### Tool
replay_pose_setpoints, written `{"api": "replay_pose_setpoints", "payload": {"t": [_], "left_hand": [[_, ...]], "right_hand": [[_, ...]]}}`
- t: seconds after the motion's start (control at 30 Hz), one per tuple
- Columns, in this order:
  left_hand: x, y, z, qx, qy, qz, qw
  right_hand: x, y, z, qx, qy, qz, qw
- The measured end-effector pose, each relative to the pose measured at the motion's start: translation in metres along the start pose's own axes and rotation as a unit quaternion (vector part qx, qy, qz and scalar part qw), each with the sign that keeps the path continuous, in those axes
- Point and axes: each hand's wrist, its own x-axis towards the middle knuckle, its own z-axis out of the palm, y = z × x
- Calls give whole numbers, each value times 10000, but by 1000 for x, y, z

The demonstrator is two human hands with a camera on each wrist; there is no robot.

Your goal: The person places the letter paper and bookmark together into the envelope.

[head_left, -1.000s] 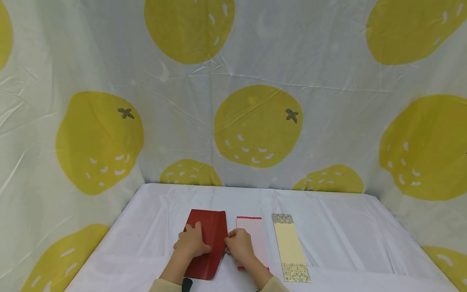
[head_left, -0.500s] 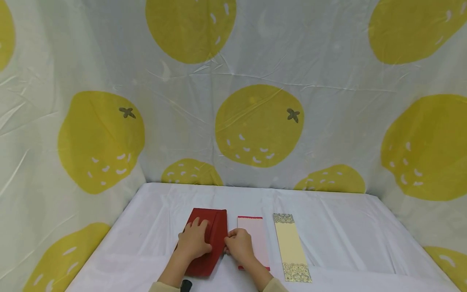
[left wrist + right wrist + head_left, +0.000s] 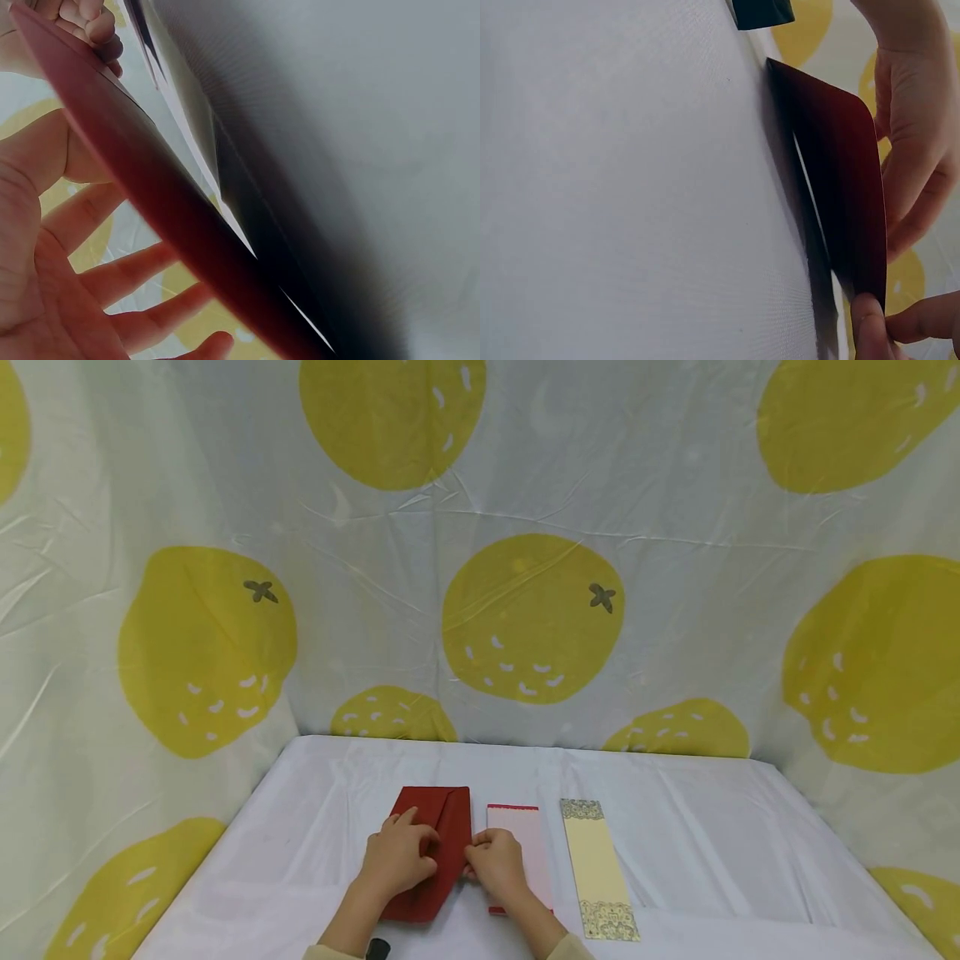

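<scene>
A red envelope (image 3: 438,893) lies tilted up off the white tablecloth, left of the middle in the head view, with a fold line along its right side. My left hand (image 3: 396,856) rests its fingertips on the upper face; in the left wrist view the fingers (image 3: 150,266) are spread and fairly straight against it. My right hand (image 3: 497,862) pinches the envelope's right edge between thumb and fingers, as the right wrist view shows beside the red edge (image 3: 855,187). A pink card (image 3: 531,852) with red ends lies partly behind the right hand.
A long cream card (image 3: 596,864) with patterned ends lies to the right of the pink card. White cloth (image 3: 712,852) covers the table. A curtain (image 3: 675,635) with yellow fruit prints hangs behind and at both sides.
The red envelope has shifted slightly away and to the right. My left fingers have drawn in toward its fold line. The right hand keeps its pinch, and the cards have stayed put.
</scene>
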Motion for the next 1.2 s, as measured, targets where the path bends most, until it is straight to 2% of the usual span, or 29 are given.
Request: {"api": "replay_pose_setpoints", "payload": {"t": [0.23, 0.6, 0.8, 1.0, 1.2], "left_hand": [[-3, -2, 0, -122, 309, 184, 9993], [-3, -6, 0, -481, 360, 241, 9979], [0, -15, 0, -1046, 180, 300, 9939], [1, -26, -1, -1838, -168, 459, 9818], [-2, -29, -3, -2163, -369, 493, 9744]], "right_hand": [[0, 2, -3, 182, -22, 104, 9998], [0, 1, -12, 235, -90, 201, 9995], [2, 2, -16, 344, -60, 232, 9991], [2, 3, -19, 400, -30, 346, 9986], [1, 4, -19, 450, -70, 372, 9983]]}}
